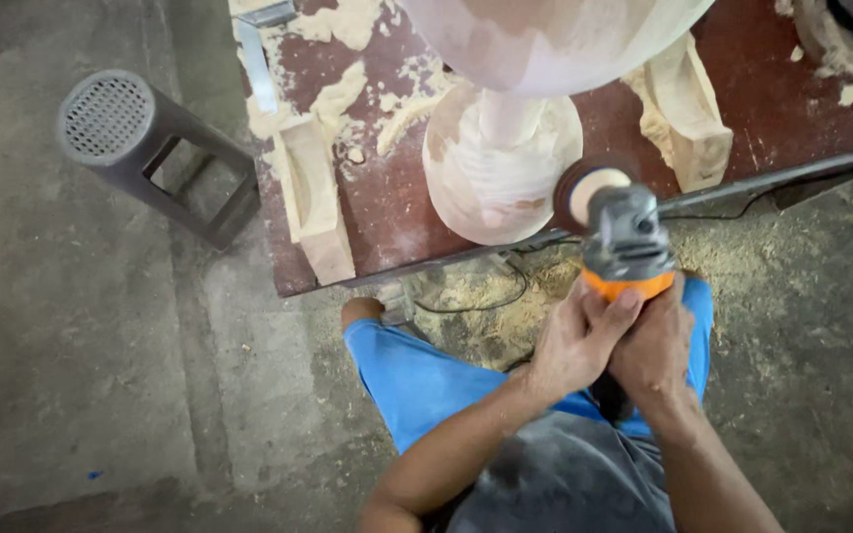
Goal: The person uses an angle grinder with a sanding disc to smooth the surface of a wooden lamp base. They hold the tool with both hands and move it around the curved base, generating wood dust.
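Sawdust-strewn red workbench (387, 207), concrete floor (81, 345); both hands' fingers (612, 314) clamped on grinder (626, 242)

Woodworking shop: sawdust (486, 296), carved wood (501, 178), bench (387, 217).

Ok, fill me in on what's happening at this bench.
A person grips a grey and orange angle grinder with both hands, the left hand and right hand wrapped around its rear. Its sanding disc sits against the rounded lower part of a pale turned wooden piece lying on a reddish workbench. Wooden blocks cradle the piece, sawdust covers the bench and floor, and a grey plastic stool stands to the left.
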